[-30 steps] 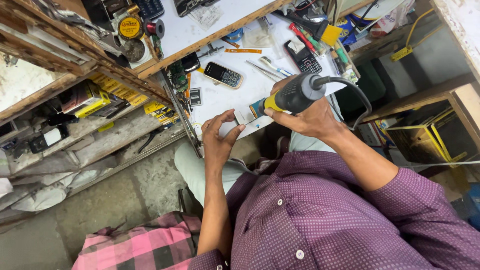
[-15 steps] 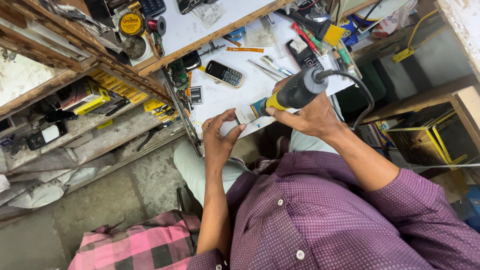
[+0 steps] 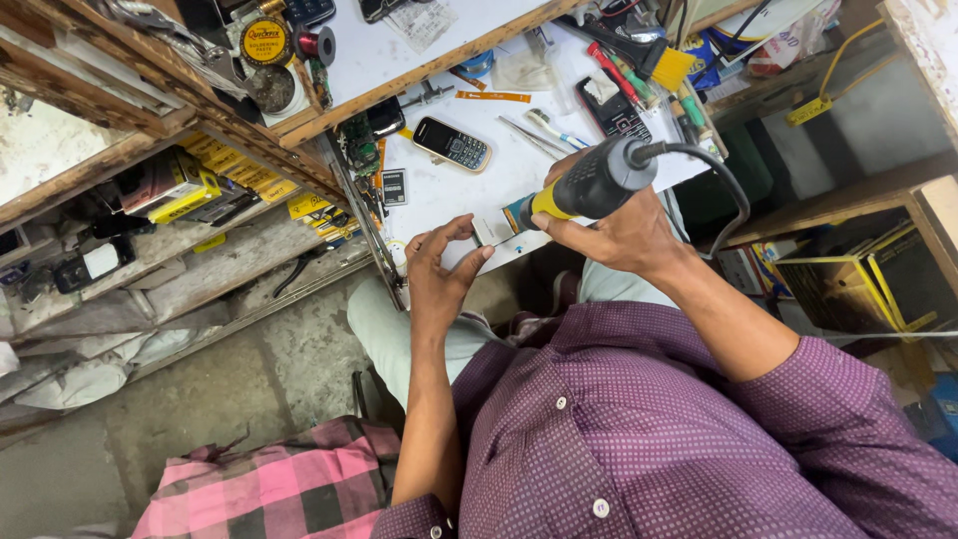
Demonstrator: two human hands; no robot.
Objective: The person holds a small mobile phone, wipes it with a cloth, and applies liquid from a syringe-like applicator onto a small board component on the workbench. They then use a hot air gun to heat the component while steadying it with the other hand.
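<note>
Nearest, our left hand [image 3: 439,274] pinches a small part [image 3: 483,233] at the bench's [image 3: 449,190] near edge, and our right hand [image 3: 624,235] grips the corded tool [image 3: 579,188], tip almost touching it. We judge a slip could burn those fingertips [image 3: 477,258], or knock the phone [image 3: 452,144] farther off.

One head-worn camera looks steeply down, from close above, onto the white workbench [image 3: 469,190].
</note>
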